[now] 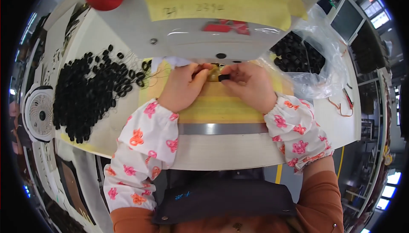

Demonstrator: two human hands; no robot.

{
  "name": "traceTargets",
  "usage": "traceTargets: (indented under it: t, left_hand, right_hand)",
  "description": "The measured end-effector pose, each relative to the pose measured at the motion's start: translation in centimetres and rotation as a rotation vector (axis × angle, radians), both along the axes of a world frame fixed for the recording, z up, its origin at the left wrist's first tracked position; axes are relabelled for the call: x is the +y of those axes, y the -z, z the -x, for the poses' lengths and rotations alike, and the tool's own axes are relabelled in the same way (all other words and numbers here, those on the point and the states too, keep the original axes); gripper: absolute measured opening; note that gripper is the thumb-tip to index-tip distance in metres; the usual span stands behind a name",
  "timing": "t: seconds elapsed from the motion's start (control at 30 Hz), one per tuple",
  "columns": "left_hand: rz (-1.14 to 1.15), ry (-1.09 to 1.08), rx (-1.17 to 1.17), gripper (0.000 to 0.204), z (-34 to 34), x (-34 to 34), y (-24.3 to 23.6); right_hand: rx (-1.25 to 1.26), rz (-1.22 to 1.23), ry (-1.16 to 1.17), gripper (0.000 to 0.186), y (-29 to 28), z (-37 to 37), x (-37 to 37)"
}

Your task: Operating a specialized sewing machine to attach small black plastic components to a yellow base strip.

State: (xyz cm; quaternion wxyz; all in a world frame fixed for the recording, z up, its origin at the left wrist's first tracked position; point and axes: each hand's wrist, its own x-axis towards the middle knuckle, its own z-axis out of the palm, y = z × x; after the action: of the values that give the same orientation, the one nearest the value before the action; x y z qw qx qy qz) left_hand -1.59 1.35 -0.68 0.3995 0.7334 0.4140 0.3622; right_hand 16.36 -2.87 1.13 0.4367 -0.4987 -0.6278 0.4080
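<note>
Under the grey-white head of what looks like a sewing machine, both my hands meet at the work spot. Between thumb and fingers of my right hand is a small black band piece. Just left of it, my left hand has its fingers pinched together at the middle of the machine; whatever lies in them is hidden. A yellow-covered work plate stretches beneath both hands. White sleeve covers with pink and orange flowers run up my forearms.
A large heap of black loops with loose threads covers the table's left side. At the right, a clear plastic bag holds black band pieces. Thread snips lie near the right edge. A white fan stands far left.
</note>
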Motion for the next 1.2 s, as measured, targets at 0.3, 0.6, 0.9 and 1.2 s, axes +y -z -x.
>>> traceTargets:
  t: [0.3, 0.6, 0.9, 1.2]
  left_hand:
    - [0.224, 0.269, 0.072, 0.015, 0.4, -0.4, -1.1]
    - [-0.113, 0.157, 0.204, 0.020, -1.2, -1.3, -1.0]
    - [-0.071, 0.195, 0.133, 0.016, -1.0, -0.7, -0.8]
    - [0.169, 0.064, 0.075, 0.023, -1.3, -0.6, -0.7]
  right_hand:
    - [-0.132, -0.286, 0.038, 0.021, 0.7, 0.7, -1.1]
    - [-0.655, -0.714, -0.067, 0.032, 0.6, 1.1, -1.1]
    - [-0.564, -0.677, -0.058, 0.026, 1.6, 0.7, -0.9]
    - [-0.119, -0.216, 0.105, 0.020, 1.5, 0.0, -0.2]
